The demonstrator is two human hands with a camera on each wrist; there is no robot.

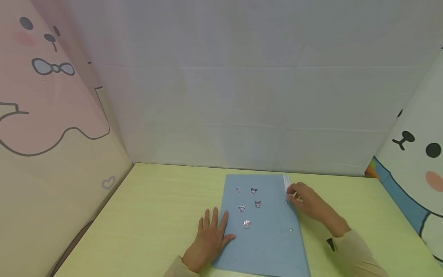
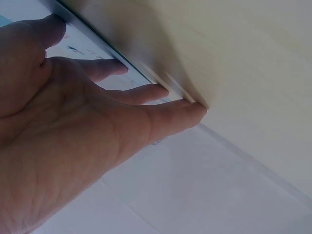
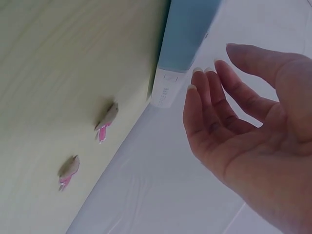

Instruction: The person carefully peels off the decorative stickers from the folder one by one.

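A flat light-blue folder point(image 1: 270, 250) lies on the table, with several small cartoon-character stickers point(image 1: 257, 204) on its left half. Tiny shiny studs point(image 1: 291, 229) sit near its right side. My left hand point(image 1: 209, 240) spreads its fingers along the left edge; its thumb lies over the folder. In the left wrist view, the straight fingers point(image 2: 139, 93) rest beside that edge. My right hand point(image 1: 309, 202) hovers at the upper right edge by a white label strip point(image 1: 286, 182). The right wrist view shows its fingers loosely curved, the thumb apart, and nothing visible between them.
Two small pinkish-grey pieces point(image 3: 70, 170) lie on the pale yellow table point(image 1: 166, 200) in the right wrist view. A dark-and-white piece point(image 1: 330, 244) is partly hidden beside the right sleeve. A white cloth wall stands behind, with cartoon-printed cloth at both sides.
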